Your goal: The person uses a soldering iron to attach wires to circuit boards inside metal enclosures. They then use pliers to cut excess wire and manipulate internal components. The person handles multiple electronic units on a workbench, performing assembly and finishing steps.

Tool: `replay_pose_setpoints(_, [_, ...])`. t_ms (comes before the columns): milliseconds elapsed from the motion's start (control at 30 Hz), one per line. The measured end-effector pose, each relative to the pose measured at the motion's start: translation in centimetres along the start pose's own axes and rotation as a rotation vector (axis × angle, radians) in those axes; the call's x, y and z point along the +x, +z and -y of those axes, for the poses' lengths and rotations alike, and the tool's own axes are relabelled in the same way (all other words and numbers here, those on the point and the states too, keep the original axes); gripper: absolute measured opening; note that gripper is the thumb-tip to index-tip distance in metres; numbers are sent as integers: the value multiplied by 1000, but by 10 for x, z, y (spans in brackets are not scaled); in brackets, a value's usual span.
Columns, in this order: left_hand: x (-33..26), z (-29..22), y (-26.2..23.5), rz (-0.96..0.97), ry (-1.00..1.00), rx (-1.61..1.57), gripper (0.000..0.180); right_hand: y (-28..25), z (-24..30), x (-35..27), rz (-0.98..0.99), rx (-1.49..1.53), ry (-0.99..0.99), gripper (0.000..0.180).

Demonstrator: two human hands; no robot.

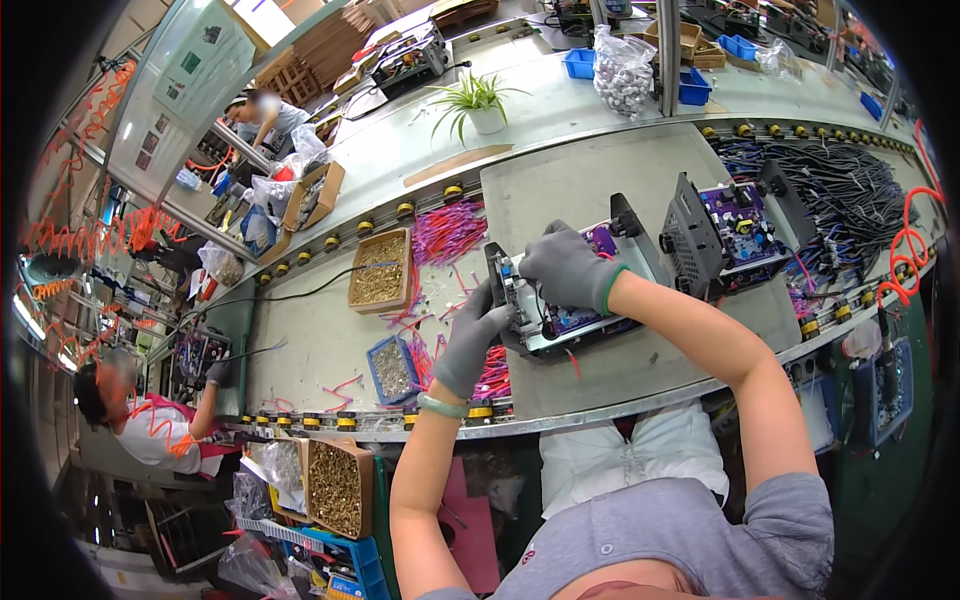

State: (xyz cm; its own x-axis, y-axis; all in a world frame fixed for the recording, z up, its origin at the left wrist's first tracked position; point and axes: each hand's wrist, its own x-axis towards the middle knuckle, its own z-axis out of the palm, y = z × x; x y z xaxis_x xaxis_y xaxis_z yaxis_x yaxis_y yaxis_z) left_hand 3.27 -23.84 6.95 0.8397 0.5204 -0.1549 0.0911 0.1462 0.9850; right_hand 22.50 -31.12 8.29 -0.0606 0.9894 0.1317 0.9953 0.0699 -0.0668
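Observation:
In front of me lies an open metal chassis (640, 262) with black end panels and a purple circuit board (577, 318) inside. My left hand (470, 348), in a grey glove, is closed on the chassis's left end, its thumb by the panel. My right hand (567, 268), also gloved, reaches over the chassis with its fingers bent together near the same end. What those fingers pinch is hidden. To the right stands a second open chassis (693, 240), its circuit board (742, 222) carrying several components. Both units rest on a grey board (540, 190).
Left of the chassis are a carton of small brass-coloured parts (380, 285), a blue tray (393, 368) and pink-purple wires (448, 232). Black cables (840, 190) pile up at the right. A potted plant (487, 118) stands behind. A co-worker (160, 430) sits at the far left.

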Motion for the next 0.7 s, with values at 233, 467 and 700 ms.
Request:
replay_pose_setpoints(233, [5,8,-3,-14,23,47,56,19,-4,-7,-220,-25,-45,7])
replay_pose_setpoints(467, [7,14,3,-76,97,96,54,14,10,8,71,-58,44,11])
replay_pose_setpoints(700, [6,13,2,-73,67,98,49,9,17,8,68,-91,60,12])
